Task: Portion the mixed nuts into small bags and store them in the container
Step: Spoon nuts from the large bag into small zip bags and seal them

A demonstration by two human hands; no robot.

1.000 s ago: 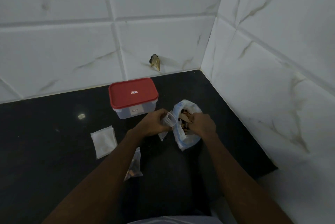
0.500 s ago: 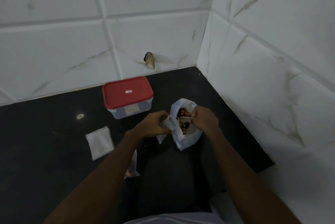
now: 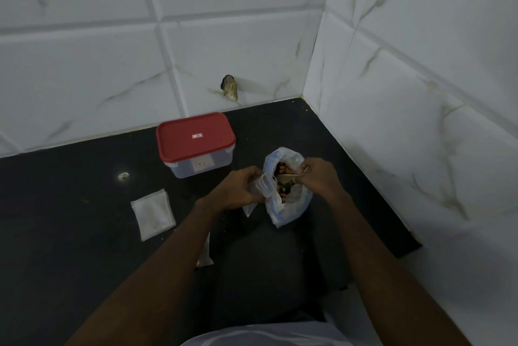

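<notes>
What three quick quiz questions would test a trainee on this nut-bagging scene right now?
1. True or false: the red-lidded container is closed.
2. The left hand grips: A) a small clear bag, B) the container, C) nothing.
3. Fill in: the right hand holds a spoon in the open big bag of ____.
Key: 1 true; 2 A; 3 mixed nuts.

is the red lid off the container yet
No, the red lid sits flat on top of the clear container at the back of the counter.
</notes>
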